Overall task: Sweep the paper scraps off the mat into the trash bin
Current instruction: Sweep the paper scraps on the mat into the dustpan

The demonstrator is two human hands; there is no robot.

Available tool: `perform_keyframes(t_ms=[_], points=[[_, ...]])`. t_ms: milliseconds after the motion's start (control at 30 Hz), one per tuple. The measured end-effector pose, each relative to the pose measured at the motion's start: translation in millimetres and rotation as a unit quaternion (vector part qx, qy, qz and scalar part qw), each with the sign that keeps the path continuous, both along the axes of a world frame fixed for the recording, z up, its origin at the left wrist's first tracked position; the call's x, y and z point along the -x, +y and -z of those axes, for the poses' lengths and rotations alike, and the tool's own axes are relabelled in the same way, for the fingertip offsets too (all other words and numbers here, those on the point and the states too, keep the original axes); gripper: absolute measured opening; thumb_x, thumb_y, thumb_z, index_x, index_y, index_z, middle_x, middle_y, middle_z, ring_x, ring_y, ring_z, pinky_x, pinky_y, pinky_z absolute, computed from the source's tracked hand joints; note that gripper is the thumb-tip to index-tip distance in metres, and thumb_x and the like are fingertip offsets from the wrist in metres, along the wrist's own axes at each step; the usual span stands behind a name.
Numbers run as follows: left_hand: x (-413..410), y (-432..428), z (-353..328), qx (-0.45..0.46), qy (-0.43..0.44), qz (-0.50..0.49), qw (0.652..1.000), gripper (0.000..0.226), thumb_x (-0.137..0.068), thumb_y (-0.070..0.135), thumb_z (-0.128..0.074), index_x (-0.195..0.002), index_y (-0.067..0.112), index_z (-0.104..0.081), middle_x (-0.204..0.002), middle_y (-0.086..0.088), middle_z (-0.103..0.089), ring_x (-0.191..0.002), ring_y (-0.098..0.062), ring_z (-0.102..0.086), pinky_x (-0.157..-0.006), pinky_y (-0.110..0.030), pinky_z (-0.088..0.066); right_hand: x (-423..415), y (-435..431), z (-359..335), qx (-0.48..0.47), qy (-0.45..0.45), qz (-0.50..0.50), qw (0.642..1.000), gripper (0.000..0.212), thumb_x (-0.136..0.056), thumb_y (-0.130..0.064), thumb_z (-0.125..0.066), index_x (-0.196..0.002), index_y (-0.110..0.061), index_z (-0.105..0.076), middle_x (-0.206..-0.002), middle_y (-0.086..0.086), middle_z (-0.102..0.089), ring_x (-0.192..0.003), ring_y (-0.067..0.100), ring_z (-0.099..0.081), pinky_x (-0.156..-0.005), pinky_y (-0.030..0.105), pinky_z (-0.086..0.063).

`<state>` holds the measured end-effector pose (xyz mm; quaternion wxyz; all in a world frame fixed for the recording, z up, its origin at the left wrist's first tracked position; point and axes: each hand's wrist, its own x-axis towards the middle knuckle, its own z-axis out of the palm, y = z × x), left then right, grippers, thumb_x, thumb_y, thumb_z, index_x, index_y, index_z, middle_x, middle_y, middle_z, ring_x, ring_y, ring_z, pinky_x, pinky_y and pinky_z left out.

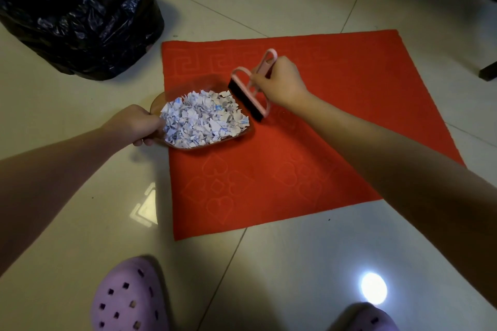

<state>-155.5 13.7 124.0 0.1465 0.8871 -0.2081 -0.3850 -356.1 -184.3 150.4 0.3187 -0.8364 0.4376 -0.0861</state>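
Two bare hands work over a red mat (322, 121) on a pale tiled floor (269, 2). The left hand (134, 122) has its fingers curled round the rear edge of a clear brownish dustpan (158, 101), which reaches out from that grip onto the mat's edge. Paper scraps (204, 118) lie heaped in the pan just past the left fingertips, covering most of its bottom. The right hand (282, 83) is wrapped round the pink handle of a small brush (246, 101). Below this grip the black bristle strip stands at the pan's open mouth, right beside the outermost scraps; whether it touches them I cannot tell. Beyond the left hand, well apart from the pan and off the mat, stands a trash bin (80, 16) lined with a black bag
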Motion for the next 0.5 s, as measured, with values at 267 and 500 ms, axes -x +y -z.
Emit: perform_keyframes(t_ms=[267,500], points=[[6,-4,1,0.005,0.002,0.010,1.000,0.024,-0.080,0.014,-0.061,-0.059,0.005,-0.060,-0.047,-0.010,-0.055,-0.042,-0.022,-0.037,-0.047,-0.025,-0.031,18,-22,-10,0.095,0.045,0.068,0.992,0.033,-0.094,-0.033,-0.052,-0.087,-0.002,-0.062,-0.074,0.009,-0.059,-0.067,0.028,-0.060,-0.061,0.039,-0.049],[10,-10,1,0.006,0.003,0.021,1.000,0.021,-0.081,0.016,-0.061,-0.064,0.003,-0.063,-0.045,-0.008,-0.055,-0.040,-0.021,-0.037,-0.046,-0.024,-0.030,26,-20,8,0.001,0.006,0.072,0.997,0.035,-0.092,-0.031,-0.057,-0.066,-0.007,-0.057,-0.061,0.006,-0.059,-0.053,0.022,-0.057,-0.047,0.033,-0.045]])
